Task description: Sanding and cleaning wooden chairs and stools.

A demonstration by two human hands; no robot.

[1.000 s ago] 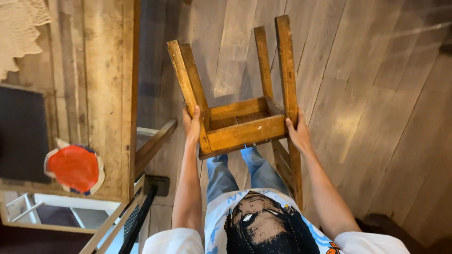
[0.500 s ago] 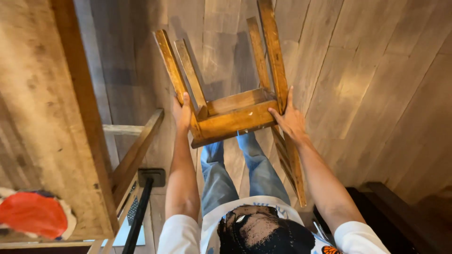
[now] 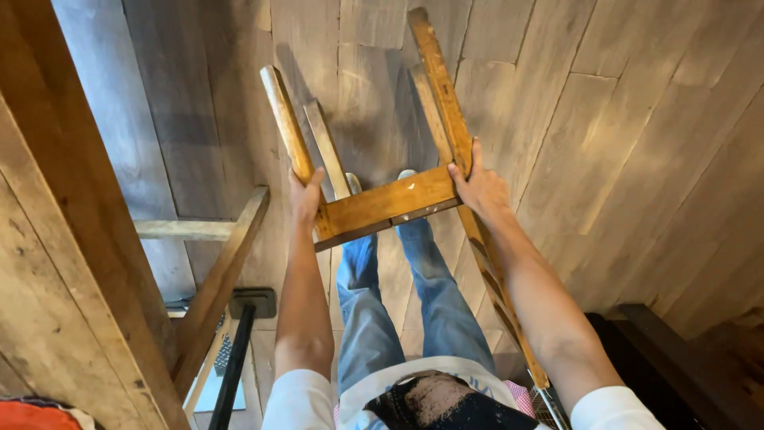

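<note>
Wooden through and through, the chair point(image 3: 382, 203) is the thing to steer by: it is held up off the plank floor point(image 3: 637, 143), turned so that its legs point away from the person and its cross rail lies level between the two hands. Far to the left of the chair stands a heavy table of rough boards point(image 3: 56, 263), and at the bottom corner below that, a scrap of something orange-red point(image 3: 32, 416) just shows. Between table and chair a slanted brace and a paler rail point(image 3: 183, 230) run under the tabletop, and below them a black pole on a flat dark foot point(image 3: 239, 350) rests on the floor. The left hand point(image 3: 305, 197) is wrapped tight round the chair's left leg, just where it meets the rail, thumb towards the rail. Straight under the chair are the person's legs in blue jeans point(image 3: 414, 302), shoe tips peeping past the rail. The right hand point(image 3: 480, 191) is closed on the chair's right leg at the other end of the rail, fingers lying up along the wood. To the right of the chair the boards run on, and low in that corner sits a dark wooden edge point(image 3: 676, 350).
</note>
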